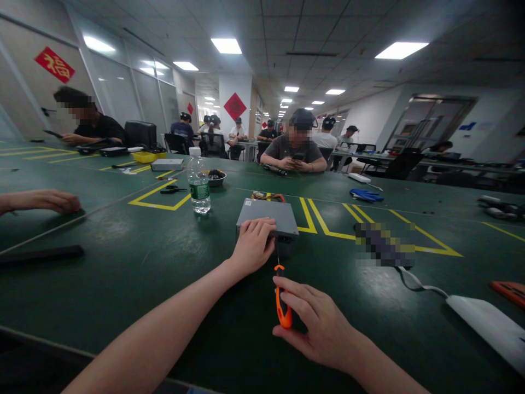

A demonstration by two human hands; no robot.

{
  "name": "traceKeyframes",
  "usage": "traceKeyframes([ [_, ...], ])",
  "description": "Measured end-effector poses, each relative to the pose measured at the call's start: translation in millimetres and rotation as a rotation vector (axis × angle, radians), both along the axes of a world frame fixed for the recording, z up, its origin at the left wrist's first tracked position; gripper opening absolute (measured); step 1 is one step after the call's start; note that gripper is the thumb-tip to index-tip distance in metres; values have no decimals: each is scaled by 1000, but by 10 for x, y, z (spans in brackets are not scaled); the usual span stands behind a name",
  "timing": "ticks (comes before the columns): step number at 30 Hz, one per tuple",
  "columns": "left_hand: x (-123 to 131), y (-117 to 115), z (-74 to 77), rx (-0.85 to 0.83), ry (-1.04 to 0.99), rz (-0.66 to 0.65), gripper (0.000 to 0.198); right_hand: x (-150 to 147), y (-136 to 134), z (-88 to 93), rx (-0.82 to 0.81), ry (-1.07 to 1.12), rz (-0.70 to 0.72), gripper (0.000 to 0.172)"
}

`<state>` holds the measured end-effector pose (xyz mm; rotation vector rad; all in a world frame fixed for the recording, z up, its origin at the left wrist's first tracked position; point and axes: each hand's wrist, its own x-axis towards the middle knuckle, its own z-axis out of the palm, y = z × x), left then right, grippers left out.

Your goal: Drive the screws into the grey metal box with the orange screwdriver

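A grey metal computer power supply [268, 212] lies on the green table before me, its bundled coloured cables at the far side. My left hand [255, 243] grips its near left edge, fingers over the top and the thumb side against the front face. An orange-and-black screwdriver [283, 306] points away from me, its thin shaft meeting the front face of the power supply near the socket. My right hand [314, 317] holds the screwdriver's handle between fingers and thumb. The tip is too small to make out.
A water bottle [199, 186] and a small bowl [216, 177] stand to the left, beyond the power supply. Another person's hand [53, 202] is at far left. A white power strip [488, 328], blurred dark object [383, 244] and blue gloves [366, 195] lie right.
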<state>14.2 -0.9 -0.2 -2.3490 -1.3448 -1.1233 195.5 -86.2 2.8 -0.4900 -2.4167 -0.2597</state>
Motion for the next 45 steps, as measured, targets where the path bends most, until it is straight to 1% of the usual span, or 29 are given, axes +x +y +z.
traceKeyframes([
  [2, 0, 1, -2, -5, 0, 0, 22, 5, -13, 38, -25, -54, -2, 35],
  [5, 2, 6, -6, -10, 5, -2, 22, -2, -17, 73, 10, -92, -3, 35],
  [8, 5, 6, -4, -7, 3, -1, 22, -17, 0, 40, 53, -45, 12, 30],
  [11, 7, 2, 0, -2, 5, 4, 22, -21, 21, -25, 44, -2, 26, 25],
  [13, 6, 1, -1, 0, 5, 7, 22, -15, 21, -46, 7, 11, 13, 28],
  [16, 5, 6, -8, 1, 4, 2, 21, -1, -1, -17, -49, -36, -8, 36],
  [20, 7, 9, -10, -8, 4, 2, 22, 0, -17, 49, -3, -122, -10, 35],
  [23, 9, -1, -2, -13, 5, -1, 21, -12, 4, 29, 42, -60, 11, 30],
  [26, 12, -10, 5, -7, 4, 6, 21, -13, 19, -24, 23, 34, 38, 25],
  [28, 11, -10, 5, -5, 2, 6, 21, -3, 13, -40, -31, 54, 25, 27],
  [30, 10, -5, 3, -6, 2, 4, 22, 10, -3, -26, -72, 30, 2, 34],
  [33, 6, 4, -2, -6, 3, 0, 22, 17, -26, 28, -69, -60, -15, 40],
  [36, 3, 8, -7, -6, 3, -3, 22, 5, -25, 55, -6, -85, -13, 36],
  [39, 5, 7, -9, -6, 3, 3, 21, -7, 5, 13, 52, -11, -2, 30],
  [42, 10, 3, -9, -9, 3, 5, 22, -2, 41, -59, 54, 55, 5, 26],
  [45, 14, 1, -9, -16, -4, 4, 23, 12, 48, -88, 16, 78, -5, 31],
])
